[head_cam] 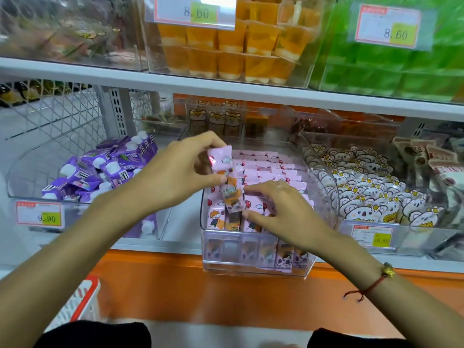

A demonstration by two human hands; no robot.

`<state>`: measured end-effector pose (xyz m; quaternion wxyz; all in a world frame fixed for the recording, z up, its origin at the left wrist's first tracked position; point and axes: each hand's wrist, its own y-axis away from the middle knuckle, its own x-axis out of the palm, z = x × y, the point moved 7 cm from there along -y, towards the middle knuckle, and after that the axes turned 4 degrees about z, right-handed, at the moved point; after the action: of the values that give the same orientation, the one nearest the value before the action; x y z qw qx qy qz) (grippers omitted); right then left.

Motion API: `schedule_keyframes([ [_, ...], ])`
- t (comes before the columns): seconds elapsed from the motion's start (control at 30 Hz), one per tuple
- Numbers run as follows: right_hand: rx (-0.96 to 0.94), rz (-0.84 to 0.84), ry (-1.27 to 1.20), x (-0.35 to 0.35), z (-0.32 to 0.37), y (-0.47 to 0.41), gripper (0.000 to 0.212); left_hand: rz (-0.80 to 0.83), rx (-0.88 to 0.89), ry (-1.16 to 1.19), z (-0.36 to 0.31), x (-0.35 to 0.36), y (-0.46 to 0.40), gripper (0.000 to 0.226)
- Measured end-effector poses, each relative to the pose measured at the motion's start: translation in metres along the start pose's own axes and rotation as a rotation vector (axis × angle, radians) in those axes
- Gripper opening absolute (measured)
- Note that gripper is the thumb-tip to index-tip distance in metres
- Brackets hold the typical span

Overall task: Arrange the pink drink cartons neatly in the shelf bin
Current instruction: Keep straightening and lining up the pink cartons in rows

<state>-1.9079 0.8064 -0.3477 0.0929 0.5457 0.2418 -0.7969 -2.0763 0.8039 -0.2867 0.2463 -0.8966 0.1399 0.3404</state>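
Left hand [175,172]: fingers and thumb pinch the top of one small pink drink carton with cartoon print [227,179], held upright and slightly tilted above the front of the clear plastic shelf bin [253,266]. Right hand [281,209]: fingers loosely curled at the carton's lower end, touching it and the front row below; whether it truly grips anything, cannot tell. Bin already carries packed rows of matching pink cartons [271,169] running back to its rear wall, plus a front row standing upright. Step judged: seating the held carton into the front row. Next move calls for a gap opened by the right hand, then the carton lowered straight and face forward. Neighbours: purple cartons with white caps [100,169] in the left bin, bear-print packets [364,194] to the right.
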Motion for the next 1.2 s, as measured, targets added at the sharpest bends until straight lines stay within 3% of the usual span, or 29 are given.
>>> schedule_keyframes([
  [0.23, -0.016, -0.03, 0.032, -0.002, 0.0, -0.003, 0.043, 0.079, 0.025, -0.613, 0.001, 0.048, -0.018, 0.052],
  [0.33, -0.017, -0.023, -0.012, -0.001, -0.002, -0.002, 0.044, 0.079, 0.019, -0.71, 0.013, 0.058, -0.024, 0.055],
  [0.53, -0.041, -0.035, 0.021, -0.003, -0.001, 0.002, 0.05, -0.173, 0.084, -0.398, 0.018, 0.048, -0.003, 0.067],
  [0.63, -0.06, -0.107, 0.069, -0.01, 0.005, -0.001, 0.052, -0.328, -0.087, -0.107, 0.036, 0.033, 0.018, 0.054],
  [0.73, -0.085, -0.06, 0.092, -0.003, 0.015, -0.012, 0.043, -0.283, -0.258, -0.033, 0.047, 0.031, 0.026, 0.042],
  [0.9, -0.054, 0.122, 0.049, 0.02, 0.018, -0.022, 0.034, -0.168, -0.302, -0.064, 0.046, 0.028, 0.024, 0.041],
  [1.1, -0.083, 0.205, 0.047, 0.022, 0.023, -0.022, 0.036, -0.202, -0.327, 0.039, 0.05, 0.024, 0.028, 0.037],
  [1.2, -0.098, 0.166, -0.2, 0.006, 0.021, -0.025, 0.031, -0.232, -0.298, 0.113, 0.051, 0.029, 0.032, 0.029],
])
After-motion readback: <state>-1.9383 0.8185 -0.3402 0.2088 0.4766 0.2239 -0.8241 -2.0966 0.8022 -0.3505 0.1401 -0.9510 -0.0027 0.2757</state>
